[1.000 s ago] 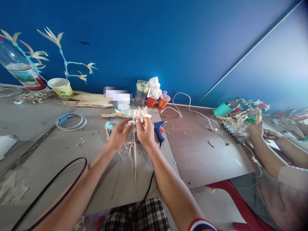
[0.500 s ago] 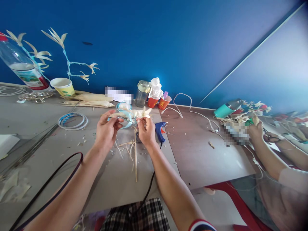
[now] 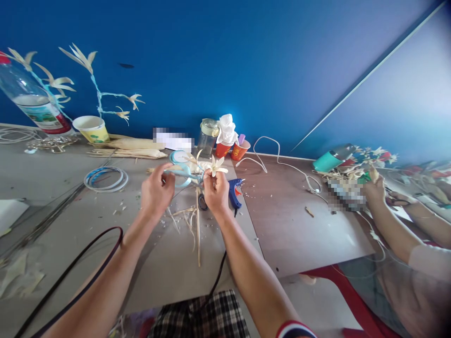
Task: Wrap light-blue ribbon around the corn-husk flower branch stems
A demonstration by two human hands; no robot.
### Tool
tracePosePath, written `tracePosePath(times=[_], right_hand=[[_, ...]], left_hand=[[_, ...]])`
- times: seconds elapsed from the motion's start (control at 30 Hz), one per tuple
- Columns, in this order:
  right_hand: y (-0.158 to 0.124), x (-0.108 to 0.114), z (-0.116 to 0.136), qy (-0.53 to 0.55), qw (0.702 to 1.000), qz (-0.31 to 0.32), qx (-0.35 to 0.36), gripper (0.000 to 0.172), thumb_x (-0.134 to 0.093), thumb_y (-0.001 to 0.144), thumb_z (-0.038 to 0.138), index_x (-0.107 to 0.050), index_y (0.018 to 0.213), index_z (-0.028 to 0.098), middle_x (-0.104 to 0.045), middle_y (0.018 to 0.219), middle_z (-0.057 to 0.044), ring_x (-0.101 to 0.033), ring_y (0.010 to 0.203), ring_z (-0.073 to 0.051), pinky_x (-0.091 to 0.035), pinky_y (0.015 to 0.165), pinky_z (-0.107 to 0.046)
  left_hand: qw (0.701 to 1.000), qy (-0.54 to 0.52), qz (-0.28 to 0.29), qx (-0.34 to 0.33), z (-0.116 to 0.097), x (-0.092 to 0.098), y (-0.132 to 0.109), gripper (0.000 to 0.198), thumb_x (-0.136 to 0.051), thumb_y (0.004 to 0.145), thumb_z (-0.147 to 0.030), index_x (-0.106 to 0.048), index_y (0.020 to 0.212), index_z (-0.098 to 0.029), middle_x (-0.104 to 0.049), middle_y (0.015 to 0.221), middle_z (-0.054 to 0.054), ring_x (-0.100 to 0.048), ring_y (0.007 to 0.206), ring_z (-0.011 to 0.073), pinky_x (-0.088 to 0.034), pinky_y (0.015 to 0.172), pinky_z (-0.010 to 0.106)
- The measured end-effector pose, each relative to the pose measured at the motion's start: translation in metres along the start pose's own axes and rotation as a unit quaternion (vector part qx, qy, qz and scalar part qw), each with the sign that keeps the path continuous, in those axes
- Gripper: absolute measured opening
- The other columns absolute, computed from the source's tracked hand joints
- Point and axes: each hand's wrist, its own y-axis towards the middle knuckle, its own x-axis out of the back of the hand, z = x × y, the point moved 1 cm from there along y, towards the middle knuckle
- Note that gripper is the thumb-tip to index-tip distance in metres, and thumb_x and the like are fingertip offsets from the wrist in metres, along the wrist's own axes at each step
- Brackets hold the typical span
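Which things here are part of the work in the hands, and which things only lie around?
In use:
left hand
right hand
light blue ribbon
pale flower

Lying about:
blue glue gun
glass jar
red cups
yellow paper cup
wire rings

A single head-worn camera looks forward and down from the near edge of the table, tilted so the far blue wall fills the upper half. Both forearms run up from the bottom edge to the hands, which sit near the middle, at arm's length. At far right the view takes in a co-worker's arm.
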Motion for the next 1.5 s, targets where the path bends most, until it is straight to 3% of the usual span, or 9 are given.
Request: tracePosePath(times=[0.13, 0.3, 0.4, 0.63, 0.77, 0.93, 1.07, 1.27, 1.5], right_hand=[[0.000, 0.000, 0.000, -0.013, 1.000, 0.006, 0.001, 0.010, -0.049, 0.083, 0.027, -0.046, 0.077, 0.020, -0.054, 0.065, 0.001, -0.049, 0.056, -0.011, -0.039, 0.056, -0.024], [0.000, 0.000, 0.001, -0.014, 1.000, 0.018, 0.010, 0.007, -0.050, 0.082, 0.026, -0.048, 0.080, 0.020, -0.056, 0.069, 0.000, -0.053, 0.059, -0.012, -0.041, 0.059, -0.025], [0.000, -0.001, 0.003, 0.002, 0.999, 0.033, 0.007, 0.008, -0.050, 0.081, 0.027, -0.048, 0.080, 0.019, -0.056, 0.068, 0.000, -0.053, 0.060, -0.012, -0.042, 0.058, -0.026], [-0.003, -0.002, 0.009, 0.031, 0.995, 0.090, -0.030, 0.012, -0.052, 0.081, 0.030, -0.047, 0.077, 0.020, -0.050, 0.063, 0.003, -0.048, 0.054, -0.010, -0.038, 0.052, -0.022], [-0.004, -0.004, 0.013, 0.069, 0.991, 0.113, -0.030, 0.012, -0.051, 0.081, 0.029, -0.045, 0.077, 0.020, -0.051, 0.067, 0.002, -0.050, 0.060, -0.010, -0.041, 0.057, -0.022], [-0.004, -0.003, 0.013, 0.092, 0.989, 0.107, -0.038, 0.012, -0.052, 0.081, 0.028, -0.044, 0.075, 0.020, -0.050, 0.067, 0.002, -0.048, 0.059, -0.010, -0.040, 0.057, -0.022], [-0.003, -0.002, 0.009, 0.087, 0.990, 0.105, -0.030, 0.010, -0.052, 0.081, 0.026, -0.045, 0.076, 0.020, -0.053, 0.070, 0.002, -0.050, 0.060, -0.010, -0.040, 0.057, -0.023], [-0.001, 0.000, 0.007, 0.065, 0.993, 0.094, -0.025, 0.007, -0.050, 0.080, 0.025, -0.046, 0.077, 0.020, -0.050, 0.068, 0.002, -0.049, 0.059, -0.010, -0.040, 0.057, -0.023], [0.000, 0.001, 0.007, 0.057, 0.994, 0.094, -0.024, 0.007, -0.051, 0.080, 0.025, -0.046, 0.077, 0.020, -0.049, 0.067, 0.003, -0.048, 0.058, -0.010, -0.039, 0.057, -0.023]], left_hand=[[0.989, 0.027, -0.111, -0.091, -0.002, 0.003, 0.001, 0.035, -0.061, 0.075, -0.025, -0.069, 0.109, -0.021, -0.060, 0.089, 0.008, -0.052, 0.104, 0.0265, -0.038, 0.096, 0.040], [0.983, -0.148, -0.113, -0.005, 0.007, -0.004, 0.001, 0.033, -0.054, 0.076, -0.019, -0.068, 0.104, -0.023, -0.066, 0.098, 0.005, -0.058, 0.102, 0.0222, -0.040, 0.098, 0.038], [0.961, -0.273, -0.035, 0.037, 0.005, -0.009, -0.002, 0.031, -0.055, 0.079, -0.029, -0.068, 0.106, -0.022, -0.070, 0.092, 0.004, -0.062, 0.099, 0.0218, -0.045, 0.094, 0.035], [0.920, -0.281, 0.256, 0.097, 0.009, -0.021, -0.008, 0.041, -0.065, 0.075, -0.051, -0.072, 0.101, -0.020, -0.071, 0.105, 0.007, -0.057, 0.112, 0.0269, -0.040, 0.099, 0.036], [0.909, -0.262, 0.312, 0.087, 0.015, -0.022, -0.007, 0.039, -0.062, 0.078, -0.052, -0.071, 0.096, -0.018, -0.070, 0.093, 0.005, -0.059, 0.094, 0.0221, -0.042, 0.089, 0.034], [0.917, -0.233, 0.311, 0.084, 0.014, -0.016, -0.004, 0.029, -0.065, 0.076, -0.046, -0.067, 0.076, -0.017, -0.062, 0.074, 0.001, -0.054, 0.075, 0.0163, -0.041, 0.072, 0.028], [0.933, -0.204, 0.290, 0.067, 0.010, -0.014, -0.004, 0.027, -0.060, 0.079, -0.044, -0.064, 0.079, -0.018, -0.060, 0.072, 0.001, -0.053, 0.071, 0.0157, -0.040, 0.065, 0.027], [0.925, -0.237, 0.295, 0.035, 0.011, -0.019, -0.004, 0.019, -0.065, 0.073, -0.034, -0.055, 0.078, -0.018, -0.059, 0.072, 0.000, -0.057, 0.071, 0.0160, -0.043, 0.068, 0.029], [0.964, -0.118, 0.236, -0.033, 0.016, -0.021, -0.002, 0.017, -0.061, 0.075, -0.028, -0.065, 0.089, -0.019, -0.067, 0.090, 0.004, -0.060, 0.089, 0.0210, -0.042, 0.085, 0.035]])
